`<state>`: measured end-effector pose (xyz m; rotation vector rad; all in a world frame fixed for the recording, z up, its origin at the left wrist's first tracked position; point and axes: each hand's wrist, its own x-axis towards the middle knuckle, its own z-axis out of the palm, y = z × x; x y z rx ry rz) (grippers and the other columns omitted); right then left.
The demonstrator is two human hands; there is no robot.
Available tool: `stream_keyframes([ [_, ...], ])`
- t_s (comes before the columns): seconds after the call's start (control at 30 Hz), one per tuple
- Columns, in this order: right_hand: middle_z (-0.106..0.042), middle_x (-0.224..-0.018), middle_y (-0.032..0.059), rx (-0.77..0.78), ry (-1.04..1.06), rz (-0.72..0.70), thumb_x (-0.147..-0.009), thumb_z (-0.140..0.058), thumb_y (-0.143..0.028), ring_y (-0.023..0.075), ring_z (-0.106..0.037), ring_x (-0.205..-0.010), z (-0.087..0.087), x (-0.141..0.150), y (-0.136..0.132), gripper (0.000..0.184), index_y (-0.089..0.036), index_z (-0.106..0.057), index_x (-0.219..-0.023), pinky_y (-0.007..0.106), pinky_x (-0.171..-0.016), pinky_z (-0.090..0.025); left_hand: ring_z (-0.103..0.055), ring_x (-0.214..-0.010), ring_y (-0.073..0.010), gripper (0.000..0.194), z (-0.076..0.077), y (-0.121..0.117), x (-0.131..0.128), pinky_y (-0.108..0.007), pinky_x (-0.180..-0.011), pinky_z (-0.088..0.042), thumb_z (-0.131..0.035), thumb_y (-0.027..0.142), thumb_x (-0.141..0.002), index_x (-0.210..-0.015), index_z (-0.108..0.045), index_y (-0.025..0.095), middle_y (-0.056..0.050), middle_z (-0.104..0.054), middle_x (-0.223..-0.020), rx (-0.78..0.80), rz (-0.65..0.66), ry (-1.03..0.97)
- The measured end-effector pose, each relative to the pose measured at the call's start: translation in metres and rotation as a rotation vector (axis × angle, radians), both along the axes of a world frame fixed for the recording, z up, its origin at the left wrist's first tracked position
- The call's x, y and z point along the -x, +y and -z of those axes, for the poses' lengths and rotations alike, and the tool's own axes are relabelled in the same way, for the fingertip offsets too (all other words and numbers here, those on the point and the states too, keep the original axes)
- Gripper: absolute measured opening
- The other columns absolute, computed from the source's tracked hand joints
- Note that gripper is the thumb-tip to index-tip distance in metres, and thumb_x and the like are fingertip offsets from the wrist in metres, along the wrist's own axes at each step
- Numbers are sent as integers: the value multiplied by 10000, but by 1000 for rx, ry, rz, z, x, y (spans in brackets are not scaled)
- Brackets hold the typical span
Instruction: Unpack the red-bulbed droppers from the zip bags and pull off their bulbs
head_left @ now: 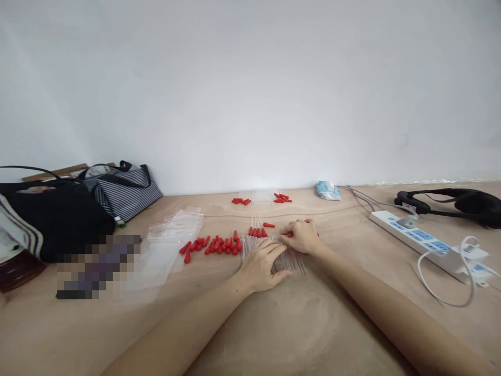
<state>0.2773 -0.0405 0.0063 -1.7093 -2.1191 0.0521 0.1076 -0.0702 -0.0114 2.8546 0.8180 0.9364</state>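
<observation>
My left hand [260, 266] rests over a row of thin clear tubes [291, 261], its fingers stretched out and the thumb apart. Close by on the right, my right hand [301, 236] has its fingers curled down at the far end of these tubes; what they pinch, if anything, is hidden. Just beyond the hands lie several clear droppers with red bulbs [257, 232], side by side. One loose red rubber bulb [269, 225] sits beside them. A pile of red rubber bulbs [223, 245] spreads to the left of my left hand. Part of another red piece shows behind my right wrist.
Clear zip bags [172, 235] lie on the left, near a striped bag [125, 193] and a black bag [58, 219]. More droppers [262, 197] stand by the wall. A tissue pack [327, 190], power strip [415, 237] with cables and black headset [450, 203] are right.
</observation>
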Motion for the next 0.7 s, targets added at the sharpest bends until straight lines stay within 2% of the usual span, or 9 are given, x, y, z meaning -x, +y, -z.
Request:
stream_keyframes([
  [0.13, -684, -810, 13, -4, -54, -16, -774, -490, -325, 216, -540, -854, 2, -2, 3, 194, -266, -666, -717, 419, -819, -223, -526, -1002, -228, 397, 0, -2, -1, -431, -946, -348, -594, 391, -711, -1029, -547, 158, -81, -620, -1004, -2, -1, 37],
  [0.27, -686, -829, 3, -9, 66, 5, -792, -460, -353, 196, -558, -831, 1, -6, 5, 223, -265, -661, -756, 395, -826, -244, -499, -1032, -234, 386, -10, -5, 1, -434, -947, -322, -551, 437, -732, -1010, -560, 170, -70, -611, -1031, -39, -54, 39],
  [0.33, -685, -749, 7, -14, 148, 72, -800, -433, -369, 176, -574, -759, -1, -9, 4, 274, -236, -652, -702, 370, -817, -265, -518, -966, -231, 323, -20, 1, 6, -431, -893, -345, -476, 439, -776, -928, -588, 177, -66, -620, -978, -17, -230, 47],
  [0.4, -670, -655, 7, -30, 211, 133, -807, -408, -379, 164, -577, -691, -1, -12, 2, 318, -219, -639, -659, 346, -798, -284, -521, -914, -232, 289, -32, 14, 13, -428, -836, -358, -390, 377, -821, -824, -607, 185, -68, -622, -904, 61, -519, 90],
  [0.47, -657, -610, 9, -61, 243, 155, -813, -390, -381, 160, -572, -661, 1, -15, -4, 342, -216, -637, -645, 327, -780, -292, -483, -989, -261, 264, -40, 33, 21, -436, -850, -332, -409, 355, -792, -798, -619, 195, -83, -605, -960, 193, -780, 169],
  [0.57, -665, -663, 22, -154, 218, 151, -810, -395, -382, 163, -568, -693, 9, -21, -17, 339, -218, -650, -657, 312, -766, -282, -468, -1025, -314, 262, -43, 61, 26, -459, -841, -325, -464, 371, -731, -732, -642, 179, -124, -608, -967, 301, -873, 217],
  [0.7, -662, -687, 15, -228, 162, 131, -804, -415, -371, 158, -561, -706, 20, -28, -36, 303, -239, -665, -693, 309, -754, -265, -499, -1012, -342, 259, -36, 84, 20, -444, -807, -352, -543, 415, -651, -660, -648, 179, -137, -638, -937, 442, -887, 251],
])
